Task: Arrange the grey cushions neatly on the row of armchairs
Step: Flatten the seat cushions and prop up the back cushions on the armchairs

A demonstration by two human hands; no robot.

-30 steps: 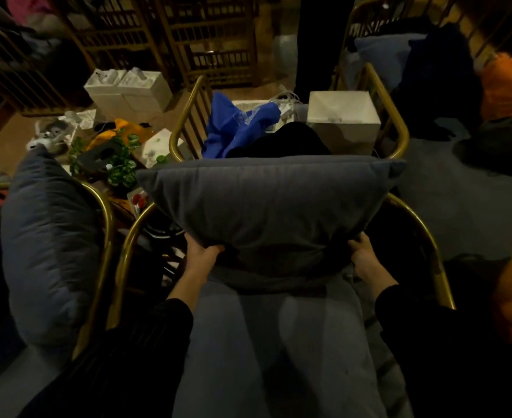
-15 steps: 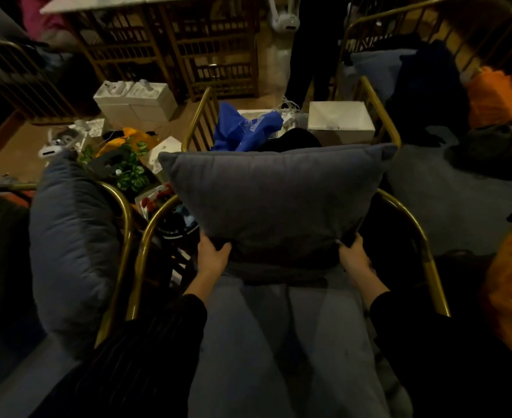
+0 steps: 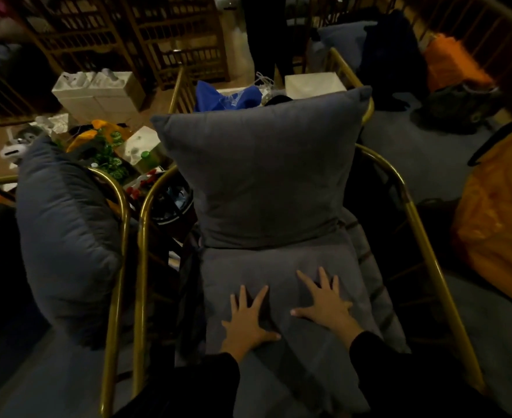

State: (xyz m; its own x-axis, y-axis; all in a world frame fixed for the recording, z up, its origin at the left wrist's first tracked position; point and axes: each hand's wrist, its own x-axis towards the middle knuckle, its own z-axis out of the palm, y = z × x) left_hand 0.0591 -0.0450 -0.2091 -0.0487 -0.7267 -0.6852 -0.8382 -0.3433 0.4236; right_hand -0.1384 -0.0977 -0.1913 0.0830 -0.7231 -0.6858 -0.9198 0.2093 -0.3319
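A grey back cushion (image 3: 260, 173) stands upright against the back of the middle armchair, whose gold metal frame (image 3: 141, 236) curves along both sides. Below it lies the grey seat cushion (image 3: 279, 267). My left hand (image 3: 247, 318) and my right hand (image 3: 324, 300) rest flat on the seat cushion with fingers spread, holding nothing. On the armchair to the left, another grey cushion (image 3: 64, 236) leans upright against its gold arm. The armchair on the right shows a bare grey seat cushion (image 3: 414, 152).
An orange bag (image 3: 499, 224) sits on the right armchair. Behind the chairs lie a blue bag (image 3: 224, 96), white boxes (image 3: 98, 92), green plants (image 3: 107, 152) and wooden racks (image 3: 170, 34). A person in dark trousers (image 3: 263, 37) stands at the back.
Both hands let go of the back cushion's lower corners and moved down onto the seat cushion, fingers spread. The back cushion now stands taller and upright against the chair back.
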